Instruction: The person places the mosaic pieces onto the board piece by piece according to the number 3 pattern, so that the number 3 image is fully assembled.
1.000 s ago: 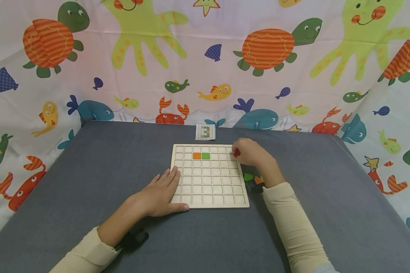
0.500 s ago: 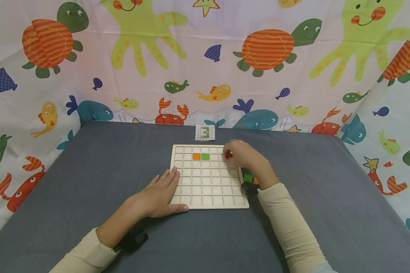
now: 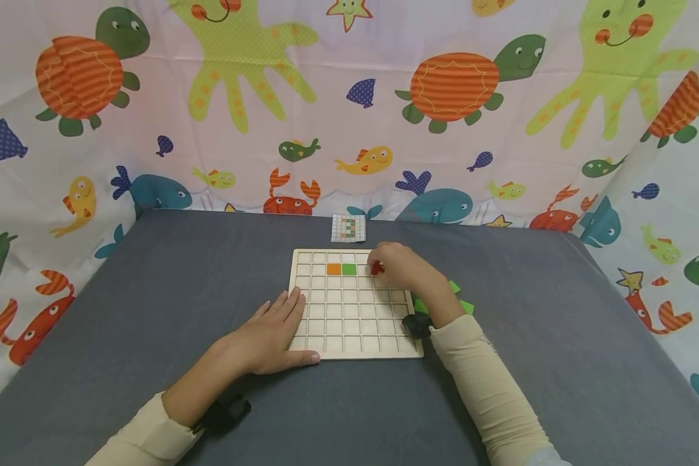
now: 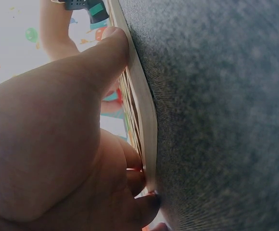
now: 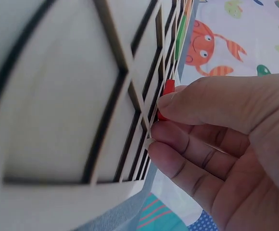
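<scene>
A wooden grid board (image 3: 349, 323) lies on the grey table. In its second row an orange square tile (image 3: 333, 269) and a green square tile (image 3: 348, 269) sit side by side. My right hand (image 3: 404, 266) pinches a red tile (image 5: 168, 89) between thumb and fingers, over the same row, right of the green tile. The right wrist view shows the red tile tilted against the grid lines. My left hand (image 3: 268, 333) rests flat on the board's left edge, fingers straight, thumb at the near edge.
A small card with a coloured grid pattern (image 3: 348, 228) lies behind the board. Several loose green tiles (image 3: 467, 307) lie right of the board, partly hidden by my right forearm. A curtain with sea animals (image 3: 326, 97) hangs around the grey table (image 3: 169, 291).
My right hand has moved left across the board with the red tile, from the right edge toward the green tile. More loose tiles show beside my forearm. My left hand stays put.
</scene>
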Tool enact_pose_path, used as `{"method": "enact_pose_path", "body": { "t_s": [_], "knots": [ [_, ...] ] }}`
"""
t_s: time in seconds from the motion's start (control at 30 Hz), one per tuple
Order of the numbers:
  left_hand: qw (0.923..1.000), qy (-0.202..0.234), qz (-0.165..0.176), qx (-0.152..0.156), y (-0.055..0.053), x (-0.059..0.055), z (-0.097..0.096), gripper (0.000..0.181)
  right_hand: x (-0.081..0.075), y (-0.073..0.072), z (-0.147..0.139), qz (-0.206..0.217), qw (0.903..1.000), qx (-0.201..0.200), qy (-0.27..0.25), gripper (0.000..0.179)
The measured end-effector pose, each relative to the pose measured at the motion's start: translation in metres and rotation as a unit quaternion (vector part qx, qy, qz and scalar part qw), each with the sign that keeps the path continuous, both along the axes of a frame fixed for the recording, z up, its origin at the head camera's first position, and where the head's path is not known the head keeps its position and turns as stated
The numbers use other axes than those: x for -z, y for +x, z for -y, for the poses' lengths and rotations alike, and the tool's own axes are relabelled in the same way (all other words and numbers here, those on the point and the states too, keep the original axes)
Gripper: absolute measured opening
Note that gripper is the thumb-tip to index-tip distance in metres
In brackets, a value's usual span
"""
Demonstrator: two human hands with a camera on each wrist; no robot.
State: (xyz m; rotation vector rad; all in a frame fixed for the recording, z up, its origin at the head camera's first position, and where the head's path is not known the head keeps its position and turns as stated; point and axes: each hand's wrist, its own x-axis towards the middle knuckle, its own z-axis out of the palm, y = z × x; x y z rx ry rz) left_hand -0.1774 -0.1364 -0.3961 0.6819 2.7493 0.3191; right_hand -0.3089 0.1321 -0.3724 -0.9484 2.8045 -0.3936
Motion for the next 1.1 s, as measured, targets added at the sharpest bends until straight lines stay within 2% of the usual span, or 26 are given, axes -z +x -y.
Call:
{"method": "enact_pose_path", "body": {
  "t_s": [0.3, 0.7, 1.1],
  "knots": [
    [1.0000, 0.004, 0.005, 0.002, 0.0033, 0.0037, -0.0004, 0.108, 0.0050, 0.0056, 0.0044, -0.020, 0.9996, -0.015, 0.014, 0.031],
    [0.9999, 0.015, -0.002, 0.009, 0.0019, 0.0013, 0.0022, 0.106, 0.0063, 0.0058, 0.0077, -0.029, 0.9991, -0.025, -0.020, 0.037],
    [1.0000, 0.007, 0.000, 0.007, 0.0013, 0.0008, 0.0019, 0.106, 0.0083, 0.0048, 0.0084, -0.050, 0.9960, -0.034, -0.065, 0.035]
  ]
}}
